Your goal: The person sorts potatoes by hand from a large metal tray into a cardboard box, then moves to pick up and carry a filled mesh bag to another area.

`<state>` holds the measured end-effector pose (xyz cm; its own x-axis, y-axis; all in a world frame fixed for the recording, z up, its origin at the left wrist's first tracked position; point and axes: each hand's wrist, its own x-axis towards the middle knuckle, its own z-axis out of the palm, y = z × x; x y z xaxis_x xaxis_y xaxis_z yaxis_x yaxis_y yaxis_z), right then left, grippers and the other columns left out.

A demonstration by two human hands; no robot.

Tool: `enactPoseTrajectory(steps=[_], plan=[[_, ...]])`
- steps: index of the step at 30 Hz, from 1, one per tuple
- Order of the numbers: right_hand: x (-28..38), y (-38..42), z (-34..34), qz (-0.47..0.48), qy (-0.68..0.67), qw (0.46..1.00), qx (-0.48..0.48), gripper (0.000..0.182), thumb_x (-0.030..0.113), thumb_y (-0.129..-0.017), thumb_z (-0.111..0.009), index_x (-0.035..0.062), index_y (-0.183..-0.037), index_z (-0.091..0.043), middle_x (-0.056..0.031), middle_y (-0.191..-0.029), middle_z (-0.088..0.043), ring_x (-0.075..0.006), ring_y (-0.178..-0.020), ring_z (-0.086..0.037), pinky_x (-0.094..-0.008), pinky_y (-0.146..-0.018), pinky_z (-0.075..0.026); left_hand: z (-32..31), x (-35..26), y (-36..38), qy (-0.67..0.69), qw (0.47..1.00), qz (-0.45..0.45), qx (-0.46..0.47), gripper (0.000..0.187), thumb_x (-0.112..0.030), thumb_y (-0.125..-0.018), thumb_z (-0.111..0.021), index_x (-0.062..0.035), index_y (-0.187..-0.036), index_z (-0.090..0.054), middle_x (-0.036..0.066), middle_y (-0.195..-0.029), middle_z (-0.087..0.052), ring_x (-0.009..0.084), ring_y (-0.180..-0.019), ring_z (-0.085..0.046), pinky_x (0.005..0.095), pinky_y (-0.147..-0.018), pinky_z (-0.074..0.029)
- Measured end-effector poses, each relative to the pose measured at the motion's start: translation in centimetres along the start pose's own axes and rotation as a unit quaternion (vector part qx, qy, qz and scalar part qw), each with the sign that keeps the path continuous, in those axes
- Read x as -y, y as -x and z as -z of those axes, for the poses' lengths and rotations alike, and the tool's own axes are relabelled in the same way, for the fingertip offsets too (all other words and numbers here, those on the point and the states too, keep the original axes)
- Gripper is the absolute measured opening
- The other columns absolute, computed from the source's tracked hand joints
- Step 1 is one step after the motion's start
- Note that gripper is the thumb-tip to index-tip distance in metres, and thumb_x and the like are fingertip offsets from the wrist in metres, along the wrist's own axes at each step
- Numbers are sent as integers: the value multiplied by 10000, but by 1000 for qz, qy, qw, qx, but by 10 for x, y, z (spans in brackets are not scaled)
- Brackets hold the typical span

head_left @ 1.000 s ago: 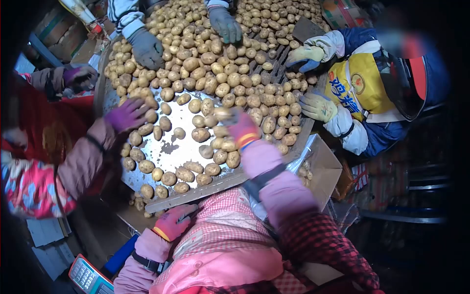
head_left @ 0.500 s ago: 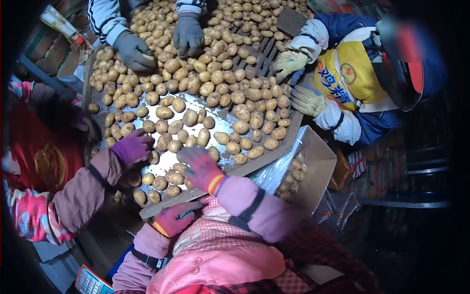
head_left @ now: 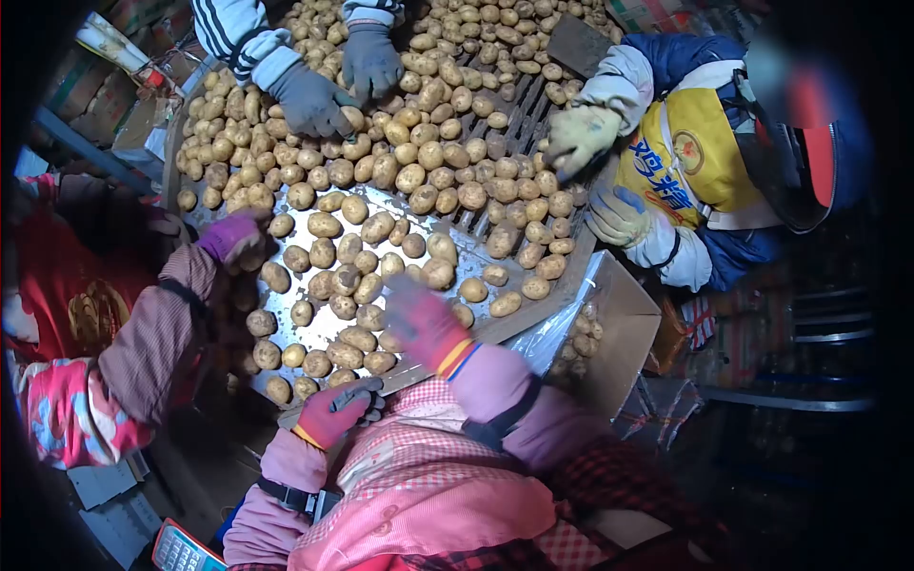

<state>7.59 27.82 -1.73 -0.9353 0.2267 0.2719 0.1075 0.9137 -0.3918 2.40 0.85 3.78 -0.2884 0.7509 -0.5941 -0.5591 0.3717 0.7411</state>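
Observation:
My right hand (head_left: pixel 424 322), in a pink glove with dark fingers, is over the near edge of the potatoes on the metal sorting table (head_left: pixel 309 335). Motion smears its fingers, so I cannot see whether a potato is in it. At the table's near rim, close to my apron, is my left hand (head_left: pixel 335 413), in a similar pink glove with grey fingertips. Its fingers are loosely bent and apart, with nothing visible in them. Close to my right hand lie a potato (head_left: pixel 437 273) and another potato (head_left: pixel 368 288). Several more potatoes (head_left: pixel 345 355) lie between my hands.
Potatoes heap across the far table (head_left: pixel 409 152). A cardboard box (head_left: pixel 617 319) with a plastic liner holds potatoes at the right. Other people's gloved hands are around: grey gloves (head_left: pixel 314 100) at the far side, pale gloves (head_left: pixel 583 138) at the right, a purple glove (head_left: pixel 231 238) at the left.
My right hand has shifted right and blurs; my left hand's fingers have bent more. The purple-gloved hand moved up and left, a grey-gloved hand moved right, and potatoes shifted on the metal.

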Motion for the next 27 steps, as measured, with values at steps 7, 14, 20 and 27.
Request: enactPoseTrajectory(steps=[7, 14, 20, 27], plan=[[-100, -16, 38, -335, 127, 933, -17, 679, 432, -746, -741, 148, -1318, -512, -128, -1345, -458, -354, -1197, -498, -454, -954, -448, -2, -2, -1, 45, 999, 12, -14, 348, -98, -967, -533, 25, -1291, -556, 121, -1030, -687, 168, -849, -668, 280, -748, -544], [-64, -12, 59, -305, -485, 819, -35, 875, -12, -706, -766, 48, -1461, -328, -132, -1352, -475, -222, -1204, -508, -331, -1024, -420, 9, 15, -12, 63, 997, 12, 38, 493, -130, -945, -583, 6, -1394, -431, 126, -1118, -648, 173, -934, -651, 283, -792, -525], [80, -5, 63, -266, -686, 676, 44, 747, 0, -811, -707, -29, -1447, -316, -153, -1374, -454, -218, -1272, -460, -355, -1067, -391, -28, -53, -30, 96, 970, -222, -36, 857, -65, -831, -727, -30, -1511, -207, 116, -1325, -509, 178, -1170, -531, 299, -969, -461], [75, -26, 93, -153, -533, 825, 106, 695, 250, -794, -780, 34, -1376, -468, -134, -1275, -553, -248, -1224, -516, -386, -1049, -418, -19, -64, -6, 206, 963, -168, 46, 894, -15, -760, -761, -62, -1498, -259, 76, -1318, -505, 159, -1193, -510, 309, -1008, -429]])
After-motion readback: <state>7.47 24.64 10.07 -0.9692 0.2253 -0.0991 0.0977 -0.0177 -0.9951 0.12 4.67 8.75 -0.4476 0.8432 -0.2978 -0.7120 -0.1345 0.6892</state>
